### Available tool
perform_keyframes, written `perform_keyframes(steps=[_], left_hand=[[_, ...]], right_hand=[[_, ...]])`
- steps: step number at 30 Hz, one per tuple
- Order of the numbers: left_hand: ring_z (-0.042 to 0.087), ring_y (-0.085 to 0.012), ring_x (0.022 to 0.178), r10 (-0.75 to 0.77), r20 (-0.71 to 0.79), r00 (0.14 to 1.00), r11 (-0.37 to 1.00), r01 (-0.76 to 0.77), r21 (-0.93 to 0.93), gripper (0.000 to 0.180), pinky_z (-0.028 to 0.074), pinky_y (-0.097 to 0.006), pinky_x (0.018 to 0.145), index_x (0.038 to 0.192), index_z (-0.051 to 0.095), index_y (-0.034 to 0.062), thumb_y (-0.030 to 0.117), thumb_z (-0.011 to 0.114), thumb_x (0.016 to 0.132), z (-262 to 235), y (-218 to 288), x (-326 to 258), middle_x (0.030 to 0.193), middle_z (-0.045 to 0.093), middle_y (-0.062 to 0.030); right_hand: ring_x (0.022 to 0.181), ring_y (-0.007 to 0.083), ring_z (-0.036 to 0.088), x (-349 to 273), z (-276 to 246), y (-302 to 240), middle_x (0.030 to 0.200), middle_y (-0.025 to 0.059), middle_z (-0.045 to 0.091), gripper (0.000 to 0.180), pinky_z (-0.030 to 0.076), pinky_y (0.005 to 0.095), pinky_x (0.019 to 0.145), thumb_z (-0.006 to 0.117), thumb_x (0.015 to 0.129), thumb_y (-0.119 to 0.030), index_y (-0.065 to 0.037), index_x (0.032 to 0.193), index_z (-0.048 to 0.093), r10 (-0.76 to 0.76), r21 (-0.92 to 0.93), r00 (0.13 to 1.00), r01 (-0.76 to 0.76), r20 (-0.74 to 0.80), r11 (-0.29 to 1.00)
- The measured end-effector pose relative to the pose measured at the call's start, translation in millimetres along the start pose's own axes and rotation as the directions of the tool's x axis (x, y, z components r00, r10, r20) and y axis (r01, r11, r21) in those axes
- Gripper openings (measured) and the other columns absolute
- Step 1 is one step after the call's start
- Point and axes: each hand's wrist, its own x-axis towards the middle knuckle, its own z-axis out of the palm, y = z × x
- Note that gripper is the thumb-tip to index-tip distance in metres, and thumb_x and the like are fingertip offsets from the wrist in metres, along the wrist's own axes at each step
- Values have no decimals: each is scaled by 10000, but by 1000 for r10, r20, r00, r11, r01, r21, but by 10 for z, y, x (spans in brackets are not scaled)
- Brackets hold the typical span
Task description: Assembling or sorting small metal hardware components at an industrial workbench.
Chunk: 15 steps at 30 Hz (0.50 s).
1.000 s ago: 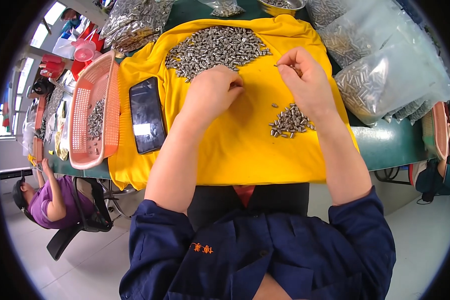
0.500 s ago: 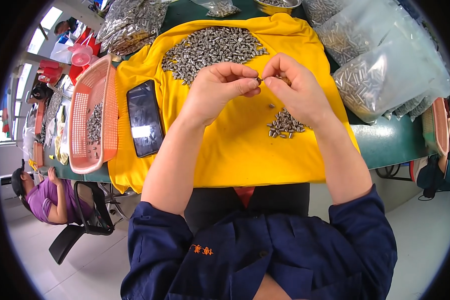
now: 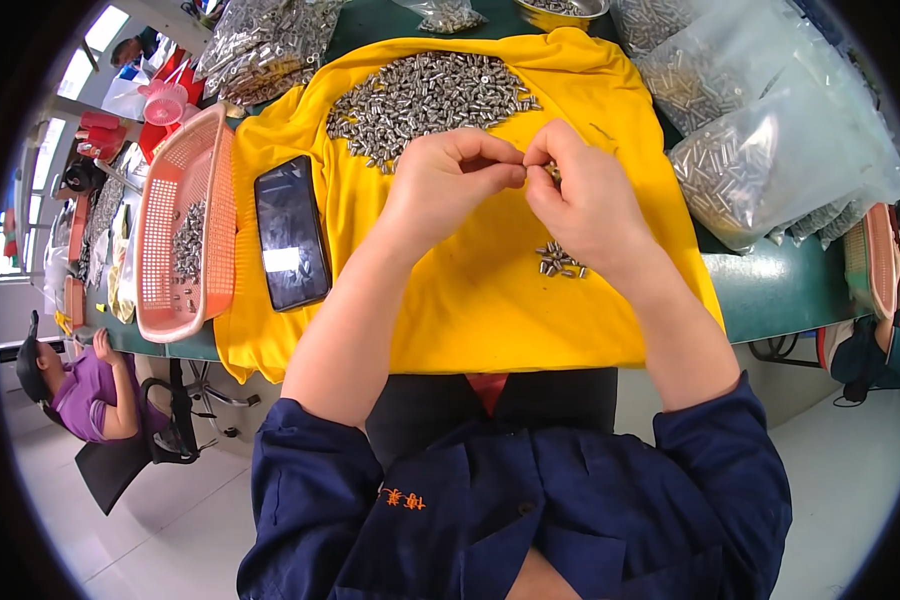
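My left hand [image 3: 450, 180] and my right hand [image 3: 580, 195] meet fingertip to fingertip above a yellow cloth [image 3: 490, 300] spread on the table. Pinched between them is a small metal part [image 3: 548, 172], mostly hidden by the fingers. Just beyond the hands lies a large heap of small silver metal cylinders [image 3: 425, 100]. A small pile of the same parts [image 3: 560, 262] sits on the cloth under my right wrist.
A black phone [image 3: 290, 245] lies on the cloth's left side. Beside it stands an orange plastic basket [image 3: 185, 215] with some metal parts. Clear bags of parts [image 3: 770, 130] fill the right and back. A seated person [image 3: 80, 395] is at lower left.
My hands have come together from apart: the right hand moved left and the left hand rose to meet it over the cloth, and both now pinch a small part.
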Motion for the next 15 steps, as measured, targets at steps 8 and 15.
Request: perform_keyframes(steps=[8,15], left_hand=[[617,-123,708,12,-131,991,993,4,122,142,480,-239,648,902,627,23,54,583,771,-41,-112,58,779,639,-39],[597,-113,737,31,-42,999,989,-24,147,188,472,-227,650,972,601,14,58,574,791,-45,-119,41,838,620,-47]], right_hand=[[550,239,522,52,-57,70,665,117,550,85,403,329,511,504,753,-91,-28,802,475,32,77,991,-22,-126,997],[522,111,443,54,-55,94,664,53,532,87,372,252,486,519,755,-74,-22,815,483,44,201,994,-23,-103,979]])
